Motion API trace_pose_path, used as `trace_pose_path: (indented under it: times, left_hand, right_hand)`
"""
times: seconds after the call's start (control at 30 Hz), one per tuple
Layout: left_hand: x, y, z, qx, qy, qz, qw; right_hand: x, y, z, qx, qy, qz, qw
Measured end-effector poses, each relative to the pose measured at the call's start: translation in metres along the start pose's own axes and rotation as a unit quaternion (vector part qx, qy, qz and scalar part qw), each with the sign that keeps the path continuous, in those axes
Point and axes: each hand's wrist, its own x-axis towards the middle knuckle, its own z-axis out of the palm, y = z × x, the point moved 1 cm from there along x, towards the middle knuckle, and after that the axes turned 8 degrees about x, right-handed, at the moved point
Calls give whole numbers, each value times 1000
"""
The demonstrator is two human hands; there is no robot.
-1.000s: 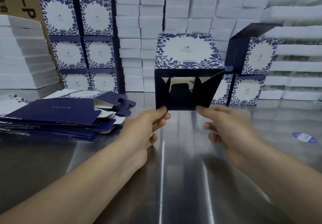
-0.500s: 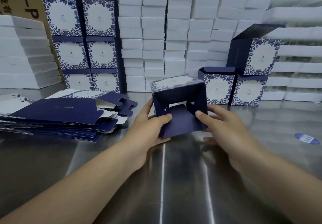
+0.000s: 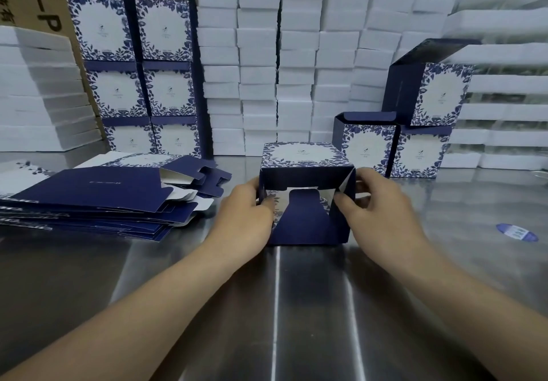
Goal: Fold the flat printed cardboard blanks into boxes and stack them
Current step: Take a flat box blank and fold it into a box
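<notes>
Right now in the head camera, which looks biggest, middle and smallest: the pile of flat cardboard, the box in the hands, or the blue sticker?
1. Pile of flat cardboard, widest.
2. Box held by both hands.
3. Blue sticker, smallest.

A half-folded box (image 3: 305,194) rests on the steel worktop (image 3: 275,306), its open end facing the camera. The left hand (image 3: 246,217) grips its left wall and the right hand (image 3: 382,211) pinches its right flap. Left of the box lies a pile of flat blanks (image 3: 98,200); behind it stand finished boxes (image 3: 415,131).
</notes>
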Motion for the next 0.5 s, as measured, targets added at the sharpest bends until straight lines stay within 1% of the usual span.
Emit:
trace_pose_path:
  times: [0.2,0.37,0.5]
  left_hand:
    - [-3,7,-3,-76,-11,0,997]
    - [-3,5,0,-76,18,7,997]
    - [-4,3,2,-85,13,4,996]
  right_hand:
    - [-5,-5,-4,15,-7,7,1000]
    - [-8,-8,-5,-1,8,18,1000]
    - [-8,-4,-3,15,-2,-2,1000]
